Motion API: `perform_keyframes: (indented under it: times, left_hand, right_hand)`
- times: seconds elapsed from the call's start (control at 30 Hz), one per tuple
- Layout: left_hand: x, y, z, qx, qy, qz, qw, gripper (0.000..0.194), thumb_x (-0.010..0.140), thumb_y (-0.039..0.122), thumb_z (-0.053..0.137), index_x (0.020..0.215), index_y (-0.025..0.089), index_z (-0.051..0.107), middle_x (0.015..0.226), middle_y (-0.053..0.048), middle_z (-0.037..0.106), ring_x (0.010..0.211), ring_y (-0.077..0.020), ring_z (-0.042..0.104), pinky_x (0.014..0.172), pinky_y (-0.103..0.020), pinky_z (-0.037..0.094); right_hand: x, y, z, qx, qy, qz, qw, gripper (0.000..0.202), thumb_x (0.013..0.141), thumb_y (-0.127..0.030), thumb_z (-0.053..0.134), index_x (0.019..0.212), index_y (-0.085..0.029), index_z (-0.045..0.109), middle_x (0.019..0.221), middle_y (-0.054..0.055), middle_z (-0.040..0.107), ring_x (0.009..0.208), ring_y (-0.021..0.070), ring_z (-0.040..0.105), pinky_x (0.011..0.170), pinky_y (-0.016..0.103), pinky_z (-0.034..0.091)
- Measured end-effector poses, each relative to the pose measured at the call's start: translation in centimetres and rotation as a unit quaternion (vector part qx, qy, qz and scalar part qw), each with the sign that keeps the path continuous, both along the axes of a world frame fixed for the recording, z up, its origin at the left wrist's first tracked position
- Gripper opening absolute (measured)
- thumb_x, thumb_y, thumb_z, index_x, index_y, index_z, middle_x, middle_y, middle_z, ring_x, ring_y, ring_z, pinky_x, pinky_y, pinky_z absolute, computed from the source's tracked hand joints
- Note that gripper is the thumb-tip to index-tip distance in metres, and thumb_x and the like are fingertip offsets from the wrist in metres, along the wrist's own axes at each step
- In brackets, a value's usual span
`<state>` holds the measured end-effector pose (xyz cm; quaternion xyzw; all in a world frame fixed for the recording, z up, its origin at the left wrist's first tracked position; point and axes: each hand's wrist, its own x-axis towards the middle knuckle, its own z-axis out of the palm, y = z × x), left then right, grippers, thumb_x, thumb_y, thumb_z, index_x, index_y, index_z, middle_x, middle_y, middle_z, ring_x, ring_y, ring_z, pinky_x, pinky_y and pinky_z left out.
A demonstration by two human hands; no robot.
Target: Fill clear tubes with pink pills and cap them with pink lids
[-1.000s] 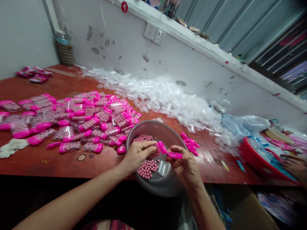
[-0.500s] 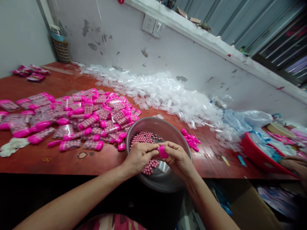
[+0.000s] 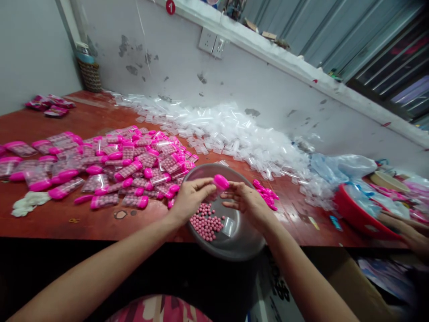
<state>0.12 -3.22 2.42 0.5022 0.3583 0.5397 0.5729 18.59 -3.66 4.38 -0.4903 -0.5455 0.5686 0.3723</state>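
Observation:
Both my hands hover over a grey metal bowl (image 3: 246, 246) at the table's front edge. Small pink balls (image 3: 205, 223) and a clear plastic case (image 3: 229, 226) lie inside the bowl. My left hand (image 3: 189, 200) pinches a clear case with a pink cap (image 3: 220, 182), held above the bowl. My right hand (image 3: 246, 202) is beside the cap, its fingers spread and touching or just off it. A heap of filled pink-capped cases (image 3: 134, 163) lies left of the bowl. Loose pink caps (image 3: 266, 194) sit to its right.
A long drift of empty clear cases (image 3: 231, 136) runs along the wall. A red basin (image 3: 360, 214) with bags stands at the right, where another person's hand (image 3: 407, 228) reaches. White scraps (image 3: 25, 204) lie at the left. The red-brown table (image 3: 100, 226) ends near me.
The pink cap went from held apart in my right hand to pressed on the case between both hands. Now the capped case is lifted in my left hand and my right hand opens.

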Motion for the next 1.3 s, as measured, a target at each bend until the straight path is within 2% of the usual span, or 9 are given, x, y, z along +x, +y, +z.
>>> perform_keyframes:
  times: [0.1, 0.2, 0.27, 0.33, 0.57, 0.77, 0.93, 1.17, 1.3]
  left_hand:
    - [-3.8, 3.1, 1.5, 0.022, 0.038, 0.099, 0.994, 0.037, 0.073, 0.031, 0.062, 0.103, 0.01, 0.063, 0.094, -0.01, 0.069, 0.081, -0.0224, 0.063, 0.074, -0.036, 0.051]
    - [-7.2, 5.8, 2.6, 0.113, 0.096, 0.202, 0.968, 0.043, 0.073, 0.024, 0.063, 0.114, 0.016, 0.056, 0.118, -0.008, 0.058, 0.107, -0.0218, 0.054, 0.091, -0.036, 0.044]
    - [-8.0, 6.2, 2.7, 0.145, 0.142, 0.214, 0.956, 0.05, 0.073, 0.021, 0.063, 0.121, 0.018, 0.05, 0.129, -0.007, 0.049, 0.118, -0.021, 0.045, 0.098, -0.035, 0.038]
    - [-7.5, 5.2, 2.1, 0.146, 0.188, 0.181, 0.954, 0.047, 0.074, 0.025, 0.062, 0.12, 0.017, 0.051, 0.127, -0.008, 0.051, 0.117, -0.0214, 0.046, 0.098, -0.036, 0.038]
    - [-2.7, 0.4, -1.2, 0.159, 0.231, 0.052, 0.959, 0.037, 0.077, 0.036, 0.057, 0.108, 0.016, 0.061, 0.109, -0.007, 0.064, 0.098, -0.0213, 0.06, 0.089, -0.033, 0.046]
    - [-2.0, 0.1, -2.1, 0.184, 0.238, 0.072, 0.951, 0.028, 0.08, 0.03, 0.054, 0.103, 0.017, 0.064, 0.103, -0.005, 0.067, 0.093, -0.0188, 0.063, 0.084, -0.029, 0.048]
    - [-1.9, 0.1, -2.3, 0.193, 0.234, 0.075, 0.95, 0.026, 0.08, 0.028, 0.055, 0.101, 0.017, 0.064, 0.1, -0.005, 0.068, 0.09, -0.017, 0.063, 0.082, -0.027, 0.048]
    - [-1.8, 0.2, -2.5, 0.189, 0.225, 0.079, 0.953, 0.025, 0.081, 0.027, 0.054, 0.1, 0.017, 0.064, 0.099, -0.006, 0.068, 0.091, -0.0169, 0.063, 0.082, -0.026, 0.047]
    - [-1.8, 0.1, -2.4, 0.179, 0.227, 0.078, 0.954, 0.023, 0.081, 0.027, 0.052, 0.1, 0.019, 0.064, 0.098, -0.004, 0.068, 0.09, -0.0173, 0.063, 0.08, -0.027, 0.047]
  right_hand:
    - [1.6, 0.3, 0.0, 0.027, -0.324, 0.053, 0.944, 0.04, 0.076, -0.053, 0.051, 0.087, -0.016, 0.062, 0.082, 0.008, 0.064, 0.074, 0.0185, 0.06, 0.063, 0.028, 0.047]
    - [2.5, 0.2, -1.1, 0.032, -0.601, 0.137, 0.786, 0.045, 0.074, -0.056, 0.05, 0.076, -0.014, 0.065, 0.076, 0.012, 0.066, 0.075, 0.0247, 0.062, 0.065, 0.031, 0.044]
    - [2.5, 0.1, -2.4, 0.028, -0.691, 0.159, 0.705, 0.05, 0.072, -0.059, 0.049, 0.082, -0.012, 0.065, 0.086, 0.017, 0.066, 0.083, 0.0292, 0.062, 0.067, 0.033, 0.044]
    - [2.3, 0.0, -3.8, 0.016, -0.719, 0.168, 0.674, 0.056, 0.071, -0.061, 0.048, 0.09, -0.01, 0.064, 0.092, 0.02, 0.064, 0.087, 0.0312, 0.061, 0.067, 0.034, 0.044]
    - [1.8, -0.1, -6.1, 0.023, -0.75, 0.195, 0.632, 0.037, 0.072, -0.032, 0.051, 0.101, -0.011, 0.055, 0.095, 0.018, 0.065, 0.085, 0.0297, 0.063, 0.064, 0.034, 0.046]
    - [2.4, 0.0, -5.9, 0.086, -0.763, 0.228, 0.599, 0.039, 0.07, -0.013, 0.047, 0.108, -0.009, 0.047, 0.094, 0.016, 0.064, 0.087, 0.0288, 0.061, 0.066, 0.034, 0.045]
    - [1.4, 0.3, -5.7, 0.147, -0.738, 0.296, 0.588, 0.027, 0.073, -0.012, 0.045, 0.099, -0.011, 0.051, 0.096, 0.015, 0.062, 0.091, 0.026, 0.058, 0.071, 0.032, 0.043]
    - [-1.9, 0.7, -5.9, 0.24, -0.674, 0.372, 0.591, 0.019, 0.078, -0.018, 0.045, 0.096, -0.014, 0.051, 0.094, 0.012, 0.06, 0.087, 0.0232, 0.056, 0.072, 0.03, 0.042]
    - [-3.5, 0.8, -6.3, 0.264, -0.605, 0.385, 0.645, 0.023, 0.078, -0.022, 0.045, 0.099, -0.014, 0.051, 0.097, 0.013, 0.059, 0.09, 0.0233, 0.054, 0.072, 0.031, 0.041]
